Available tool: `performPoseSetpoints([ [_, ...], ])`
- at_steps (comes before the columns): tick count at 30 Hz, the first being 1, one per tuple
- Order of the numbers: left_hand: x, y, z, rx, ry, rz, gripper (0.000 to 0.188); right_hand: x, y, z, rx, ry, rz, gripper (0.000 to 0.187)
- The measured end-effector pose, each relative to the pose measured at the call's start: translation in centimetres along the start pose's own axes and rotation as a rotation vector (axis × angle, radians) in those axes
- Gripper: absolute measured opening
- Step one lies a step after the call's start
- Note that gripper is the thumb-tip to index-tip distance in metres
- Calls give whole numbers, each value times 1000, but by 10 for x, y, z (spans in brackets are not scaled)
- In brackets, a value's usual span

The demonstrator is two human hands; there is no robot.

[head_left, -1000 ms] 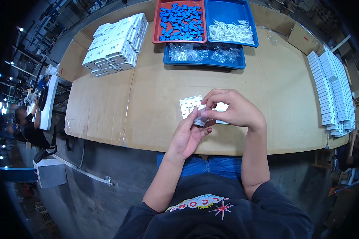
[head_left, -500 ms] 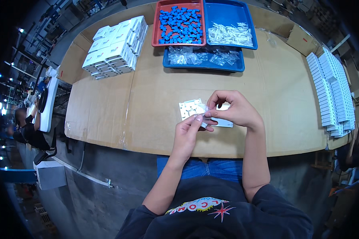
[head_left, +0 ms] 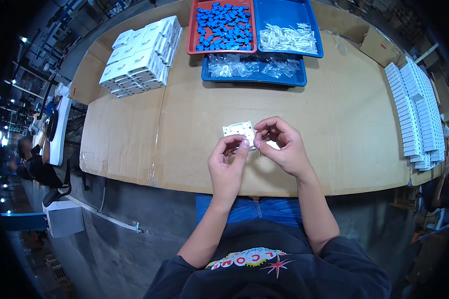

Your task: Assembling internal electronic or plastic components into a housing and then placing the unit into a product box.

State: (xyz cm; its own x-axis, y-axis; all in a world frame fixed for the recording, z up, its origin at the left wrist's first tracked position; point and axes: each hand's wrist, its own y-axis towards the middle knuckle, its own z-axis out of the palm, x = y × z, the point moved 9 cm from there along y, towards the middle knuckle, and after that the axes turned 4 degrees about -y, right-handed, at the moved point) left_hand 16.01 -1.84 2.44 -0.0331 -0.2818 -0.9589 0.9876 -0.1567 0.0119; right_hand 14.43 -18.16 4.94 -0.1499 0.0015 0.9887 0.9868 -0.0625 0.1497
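Partly hidden white plate [head_left: 238, 128], left hand [head_left: 226, 163] overlapping, grip unclear

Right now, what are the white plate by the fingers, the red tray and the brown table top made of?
White plate: probably plastic, smooth and pale, with small moulded-looking marks; painted metal is possible.
Red tray: likely hard plastic, slightly glossy, evenly coloured, with a raised rim.
Brown table top: looks like cardboard, dull, with long crease lines across it.

A white, dark-spotted plate [head_left: 238, 129] lies flat on the brown cardboard [head_left: 197, 112], partly hidden.
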Motion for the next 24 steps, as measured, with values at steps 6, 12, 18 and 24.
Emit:
performPoseSetpoints([
  [6, 2, 2, 4, 21, -158, -47, 17, -7, -2, 0, -24, 116, 61, 27],
  [12, 7, 3, 0, -48, -181, -26, 17, -28, -6, -1, -50, 198, 179, 14],
  [18, 6, 4, -3, -77, -187, -19, 16, -36, -4, 2, -92, 296, 221, 11],
  [24, 10, 4, -6, -86, -174, -31, 15, -49, -5, 4, -82, 360, 237, 10],
])
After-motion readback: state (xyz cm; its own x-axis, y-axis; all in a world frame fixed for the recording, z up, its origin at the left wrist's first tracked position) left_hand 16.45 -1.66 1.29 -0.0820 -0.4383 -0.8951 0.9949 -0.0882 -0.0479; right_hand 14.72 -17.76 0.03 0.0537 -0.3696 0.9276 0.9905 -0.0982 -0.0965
